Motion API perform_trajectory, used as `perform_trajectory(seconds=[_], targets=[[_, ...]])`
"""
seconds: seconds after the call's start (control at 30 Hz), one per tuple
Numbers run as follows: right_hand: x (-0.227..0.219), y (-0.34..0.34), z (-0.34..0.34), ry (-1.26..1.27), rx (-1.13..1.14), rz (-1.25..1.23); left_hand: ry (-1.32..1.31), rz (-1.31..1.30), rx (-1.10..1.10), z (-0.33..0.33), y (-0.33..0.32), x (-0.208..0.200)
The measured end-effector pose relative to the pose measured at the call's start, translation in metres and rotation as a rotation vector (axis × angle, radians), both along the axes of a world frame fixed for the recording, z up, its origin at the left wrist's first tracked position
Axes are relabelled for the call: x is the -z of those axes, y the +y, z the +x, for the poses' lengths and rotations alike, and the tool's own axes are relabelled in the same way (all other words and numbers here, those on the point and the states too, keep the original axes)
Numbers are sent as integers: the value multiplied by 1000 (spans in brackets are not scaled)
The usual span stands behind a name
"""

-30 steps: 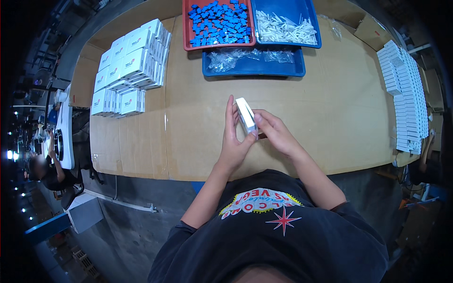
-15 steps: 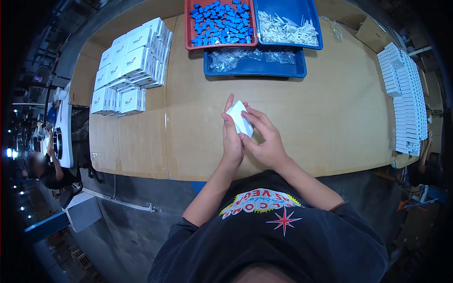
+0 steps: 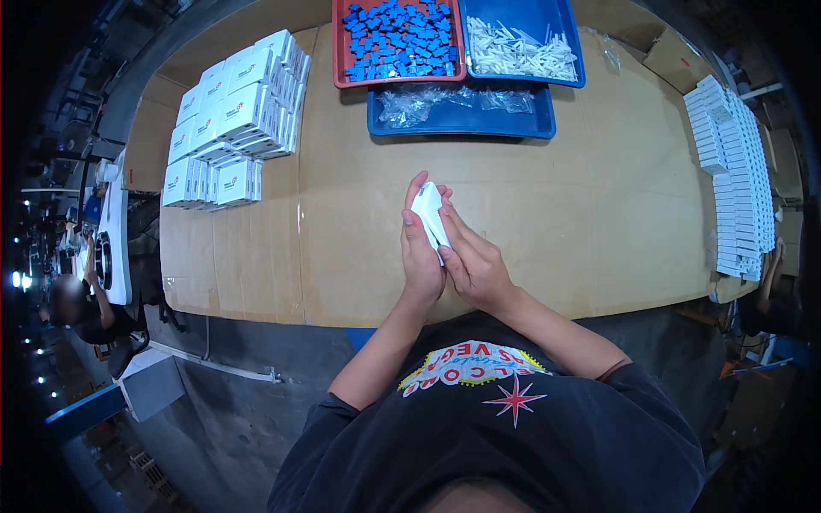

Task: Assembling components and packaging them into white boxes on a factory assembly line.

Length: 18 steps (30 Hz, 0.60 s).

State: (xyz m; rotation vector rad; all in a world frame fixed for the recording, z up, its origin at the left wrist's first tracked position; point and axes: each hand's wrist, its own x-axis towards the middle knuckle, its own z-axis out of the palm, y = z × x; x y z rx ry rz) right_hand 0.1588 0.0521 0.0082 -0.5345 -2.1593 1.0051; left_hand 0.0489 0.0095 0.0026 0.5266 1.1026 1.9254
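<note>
I see the white box (image 3: 427, 205) near the middle of the frame, held above the table (image 3: 556, 222), tilted, its narrow end toward the person's chest. The left hand (image 3: 423, 267) cups it from the left, fingers up along its far side and thumb laid against its near face. The right hand (image 3: 481, 263) closes in from the right, fingers along the box's edge and thumb at its lower end, so the box is pressed between the two hands. How firmly they squeeze I can't tell.

At the top of the frame stands a red tray (image 3: 339, 51) of blue pieces (image 3: 398, 38), its side touching a blue tray (image 3: 578, 51) of white sticks (image 3: 517, 56). Just below them a second blue tray (image 3: 462, 128) holds clear plastic (image 3: 406, 107).

In the upper left, white boxes (image 3: 242, 109) are piled in a stepped stack, a shorter part nearest the person. Along the right side of the frame, more small boxes (image 3: 737, 184) stand in long rows. At the far left, a co-worker (image 3: 98, 316) sits beside a white table (image 3: 120, 256).
</note>
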Motion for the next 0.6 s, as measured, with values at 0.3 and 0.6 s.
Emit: perform_trajectory(seconds=[0.3,0.6], targets=[[8,-1,1,-18,33,19,-79,-11,14,1,-1,7],[5,-5,4,-41,57,-79,-166,-14,35,3,2,14]])
